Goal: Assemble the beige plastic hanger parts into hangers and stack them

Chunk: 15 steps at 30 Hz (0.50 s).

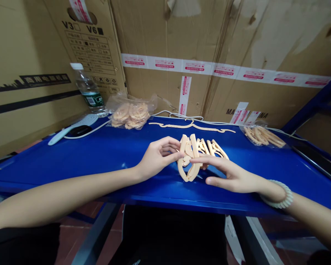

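Note:
A cream-coloured folding hanger (188, 176), folded up, stands on the blue table near its front edge. My left hand (158, 158) grips its left side between thumb and curled fingers. My right hand (231, 173) has its fingers stretched out and its thumb apart, with the index fingertip touching the hanger's right side. Right behind that hand, more folded hangers (219, 151) of the same colour stand in a row, partly hidden by it. An unfolded hanger (176, 126) lies flat farther back.
Bags of folded hangers lie at the back left (131, 115) and right (262, 135). A water bottle (91, 94), a hairbrush (71, 127) and a black object (81, 130) are at the left. A phone-like black slab (320, 162) lies at the right edge. Cardboard (165, 92) walls the back.

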Available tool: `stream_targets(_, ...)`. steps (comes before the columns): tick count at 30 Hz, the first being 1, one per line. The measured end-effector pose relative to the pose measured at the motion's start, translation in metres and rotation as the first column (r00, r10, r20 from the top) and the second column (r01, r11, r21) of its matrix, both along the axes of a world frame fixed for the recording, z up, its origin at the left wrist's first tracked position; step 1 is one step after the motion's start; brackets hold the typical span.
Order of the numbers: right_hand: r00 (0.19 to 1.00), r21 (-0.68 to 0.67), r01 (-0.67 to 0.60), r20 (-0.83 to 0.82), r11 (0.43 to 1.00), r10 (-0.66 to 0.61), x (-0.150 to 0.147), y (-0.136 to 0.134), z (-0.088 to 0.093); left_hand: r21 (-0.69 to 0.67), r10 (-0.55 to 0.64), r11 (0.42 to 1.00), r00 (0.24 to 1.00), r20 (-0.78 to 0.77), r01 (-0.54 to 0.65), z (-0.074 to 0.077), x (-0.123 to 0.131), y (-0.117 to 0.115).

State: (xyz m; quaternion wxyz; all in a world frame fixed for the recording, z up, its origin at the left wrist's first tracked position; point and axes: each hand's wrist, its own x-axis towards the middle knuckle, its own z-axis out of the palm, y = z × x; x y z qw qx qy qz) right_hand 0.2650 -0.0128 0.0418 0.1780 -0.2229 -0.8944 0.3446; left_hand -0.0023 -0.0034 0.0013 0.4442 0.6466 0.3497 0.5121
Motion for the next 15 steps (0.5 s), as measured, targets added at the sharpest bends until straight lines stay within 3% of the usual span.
stream_targets(6, 0.998, -0.078, 0.051, -0.028, 0.996, -0.053, 0.005, 0.003, 0.008, 0.034, -0.045, 0.998, 0.999, -0.017, 0.045, 0.001, 0.000, -0.002)
stream_targets(10, 0.979, -0.211, 0.196, -0.011, 0.958, -0.203, 0.024, 0.014, 0.029, 0.036, -0.076, 0.996, 0.995, -0.070, 0.079, 0.002, -0.004, -0.002)
stream_targets(15, 0.866, -0.045, 0.496, 0.098, 0.867, -0.491, 0.078, 0.042, 0.054, 0.043, -0.081, 0.995, 0.991, -0.106, 0.086, 0.001, -0.008, 0.002)
